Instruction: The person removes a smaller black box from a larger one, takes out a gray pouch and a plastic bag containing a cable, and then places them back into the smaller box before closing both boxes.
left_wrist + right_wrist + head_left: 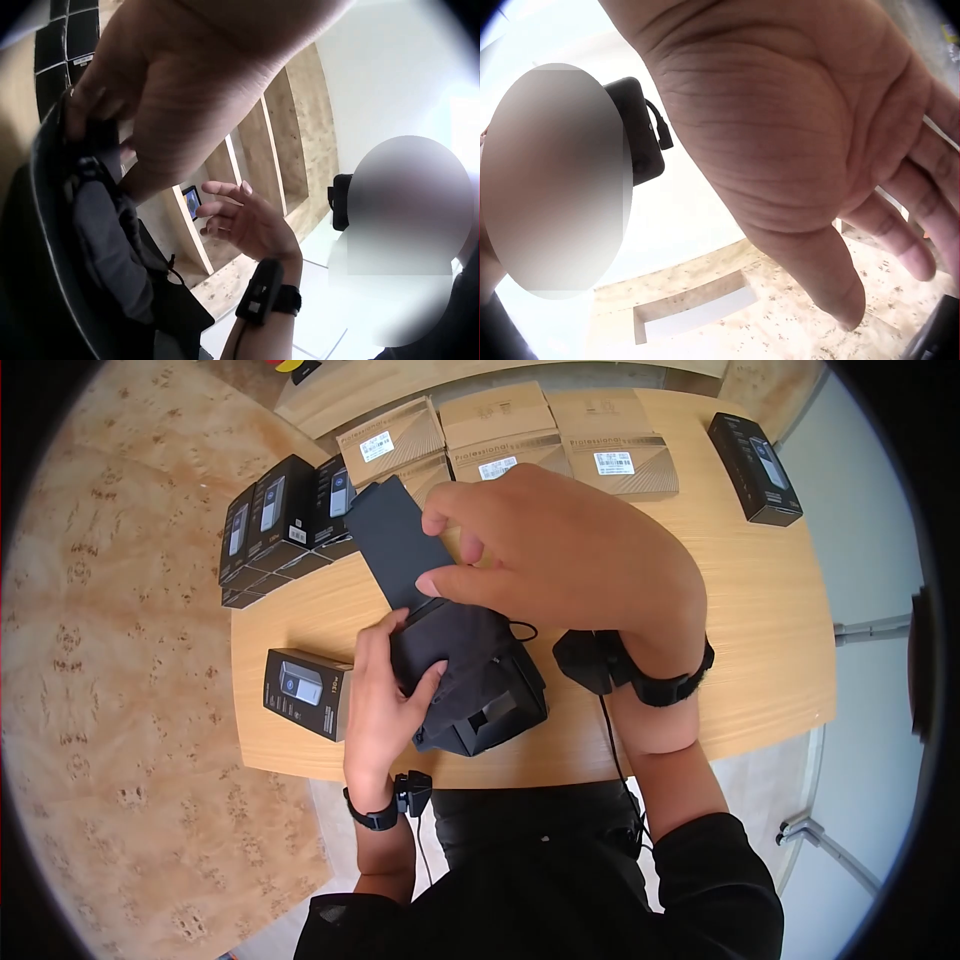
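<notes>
Closest to the head camera, a dark sleeve fills the bottom of the frame, and above it both hands work at mid-frame over a black pouch (470, 680). Left hand (385, 695) grips the pouch's left side, thumb curled over the fabric and fingers wrapped beneath. Right hand (560, 555) hovers over the pouch's upper end, fingers bent loosely; thumb and forefinger appear to pinch the lower end of a flat black sleeve (395, 545) that sticks up and to the left out of the pouch, though the exact contact is hidden.

From the right wrist view, the palm is seen spread with the fingers only slightly bent.

One black box (305, 692) lies just left of the left hand, close to the near edge of the wooden table (760, 650). A cluster of black boxes (280, 520) crowds the table's upper left corner, cardboard cartons (500, 435) line the far edge, and a lone black box (755, 455) sits at upper right. Bare tabletop lies right of the pouch, out to the rounded right edge.
</notes>
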